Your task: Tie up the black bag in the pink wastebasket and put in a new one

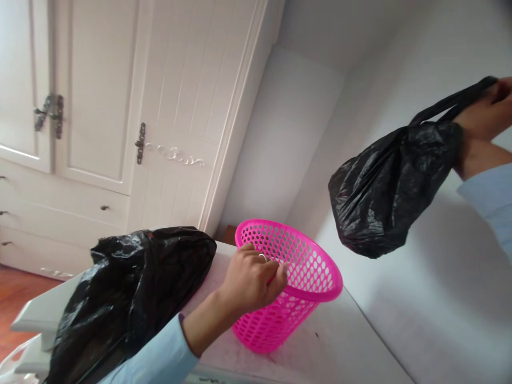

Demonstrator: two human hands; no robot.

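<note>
A bright pink plastic basket (276,325) with round holes in its wall stands on a white surface, its open top leaning towards me in this tilted view. My left hand (252,280), wearing a ring, is closed at the basket's near rim; its fingertips are hidden. At the right edge, my right hand (486,109) grips the looped top of a black plastic bag (388,192), which hangs bunched and bulging, apart from the basket. Another black plastic bag (132,293), larger and shiny, lies to the left of the basket, partly behind my left sleeve.
A cream wardrobe (184,96) with dark metal handles and drawers fills the left background. The basket's white tabletop (320,341) meets a pale wall (440,298) on the right. Reddish wooden floor (12,298) shows at the lower left.
</note>
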